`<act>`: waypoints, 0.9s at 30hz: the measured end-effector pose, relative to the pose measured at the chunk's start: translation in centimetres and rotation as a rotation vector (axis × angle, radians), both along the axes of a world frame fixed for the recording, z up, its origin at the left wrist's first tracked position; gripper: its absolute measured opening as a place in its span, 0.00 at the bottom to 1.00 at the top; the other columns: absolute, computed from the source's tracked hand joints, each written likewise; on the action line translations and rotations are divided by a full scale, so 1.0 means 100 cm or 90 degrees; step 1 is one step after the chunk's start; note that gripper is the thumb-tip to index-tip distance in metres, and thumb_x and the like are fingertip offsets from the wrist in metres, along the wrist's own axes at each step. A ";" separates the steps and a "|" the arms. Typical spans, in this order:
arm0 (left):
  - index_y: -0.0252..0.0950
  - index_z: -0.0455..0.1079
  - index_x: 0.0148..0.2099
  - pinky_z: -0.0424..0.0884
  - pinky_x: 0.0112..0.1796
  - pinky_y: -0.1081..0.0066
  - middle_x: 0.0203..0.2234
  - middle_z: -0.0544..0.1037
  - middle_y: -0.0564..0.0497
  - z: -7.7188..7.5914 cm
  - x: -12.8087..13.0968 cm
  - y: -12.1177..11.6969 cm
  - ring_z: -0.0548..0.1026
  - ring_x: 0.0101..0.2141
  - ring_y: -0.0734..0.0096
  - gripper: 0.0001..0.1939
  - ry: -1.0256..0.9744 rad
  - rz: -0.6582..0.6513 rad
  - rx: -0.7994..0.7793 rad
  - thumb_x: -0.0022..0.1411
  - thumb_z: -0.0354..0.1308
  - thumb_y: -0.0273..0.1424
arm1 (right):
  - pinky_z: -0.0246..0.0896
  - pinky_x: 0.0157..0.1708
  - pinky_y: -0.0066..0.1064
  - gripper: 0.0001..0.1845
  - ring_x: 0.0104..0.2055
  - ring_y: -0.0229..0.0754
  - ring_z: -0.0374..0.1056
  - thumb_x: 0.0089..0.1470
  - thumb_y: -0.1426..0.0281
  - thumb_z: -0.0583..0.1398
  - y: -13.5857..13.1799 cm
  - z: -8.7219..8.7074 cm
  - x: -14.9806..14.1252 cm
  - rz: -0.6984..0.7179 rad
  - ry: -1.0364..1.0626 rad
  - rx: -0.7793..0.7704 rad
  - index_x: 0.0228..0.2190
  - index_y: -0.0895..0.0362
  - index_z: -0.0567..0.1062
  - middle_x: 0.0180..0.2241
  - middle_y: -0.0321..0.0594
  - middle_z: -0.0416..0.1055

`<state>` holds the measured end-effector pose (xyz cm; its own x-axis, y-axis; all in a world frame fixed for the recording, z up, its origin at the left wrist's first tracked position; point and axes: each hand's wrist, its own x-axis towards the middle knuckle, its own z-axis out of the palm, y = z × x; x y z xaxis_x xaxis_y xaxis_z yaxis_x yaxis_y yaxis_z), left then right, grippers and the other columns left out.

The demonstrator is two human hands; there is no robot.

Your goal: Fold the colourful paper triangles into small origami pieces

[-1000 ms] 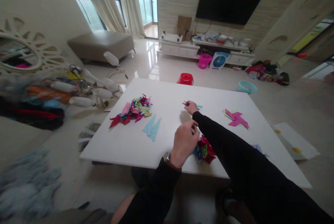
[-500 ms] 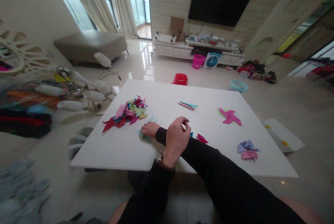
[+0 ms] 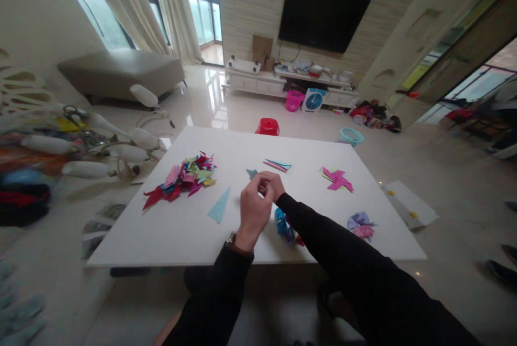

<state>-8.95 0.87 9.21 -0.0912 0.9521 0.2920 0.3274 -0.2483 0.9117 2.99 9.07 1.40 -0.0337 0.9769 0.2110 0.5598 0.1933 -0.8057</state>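
Observation:
My left hand [image 3: 251, 210] and my right hand [image 3: 273, 184] meet above the middle of the white table [image 3: 194, 233], fingers pinched together on a small light blue folded paper piece [image 3: 252, 173] whose tip sticks out to the left. A partly built multicoloured paper piece [image 3: 284, 226] lies under my right forearm. A single light blue paper triangle [image 3: 219, 206] lies flat to the left of my left hand. A heap of folded coloured paper pieces [image 3: 183, 179] sits further left.
A teal and pink folded pair [image 3: 277, 164], a pink pinwheel [image 3: 337, 179] and a purple and pink pinwheel [image 3: 360, 225] lie on the table's right half. A red bucket [image 3: 267, 126] and a teal basket [image 3: 350, 135] stand on the floor beyond. Clutter fills the left side.
My right hand left the blue triangles at the left, carrying one piece to my left hand; both hands now pinch it. One triangle stays on the table. The camera tilted down.

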 end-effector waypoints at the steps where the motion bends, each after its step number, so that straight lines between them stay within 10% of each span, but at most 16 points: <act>1: 0.36 0.72 0.39 0.69 0.33 0.72 0.29 0.77 0.52 -0.001 0.002 -0.001 0.74 0.30 0.71 0.06 -0.003 -0.009 -0.003 0.60 0.55 0.26 | 0.66 0.34 0.30 0.07 0.31 0.40 0.69 0.48 0.65 0.64 -0.004 0.002 0.014 -0.020 0.069 -0.006 0.23 0.54 0.76 0.24 0.34 0.73; 10: 0.35 0.75 0.39 0.75 0.35 0.70 0.36 0.81 0.47 -0.031 0.044 -0.012 0.80 0.37 0.66 0.06 -0.030 -0.206 -0.138 0.59 0.59 0.29 | 0.66 0.30 0.32 0.17 0.26 0.38 0.69 0.36 0.59 0.74 -0.112 0.000 0.137 -0.249 0.521 -0.125 0.22 0.57 0.77 0.22 0.36 0.74; 18: 0.36 0.73 0.42 0.78 0.37 0.67 0.40 0.82 0.47 -0.057 0.082 -0.022 0.82 0.37 0.64 0.15 -0.056 -0.342 -0.234 0.52 0.67 0.33 | 0.66 0.26 0.29 0.19 0.24 0.37 0.70 0.29 0.64 0.76 -0.122 -0.006 0.150 -0.295 0.680 -0.203 0.22 0.56 0.75 0.22 0.36 0.75; 27: 0.37 0.75 0.40 0.75 0.33 0.72 0.32 0.82 0.52 -0.057 0.094 -0.026 0.79 0.29 0.69 0.10 0.069 -0.299 -0.175 0.53 0.64 0.27 | 0.66 0.26 0.27 0.20 0.24 0.36 0.70 0.31 0.61 0.77 -0.121 -0.005 0.148 -0.290 0.684 -0.206 0.23 0.56 0.75 0.22 0.35 0.74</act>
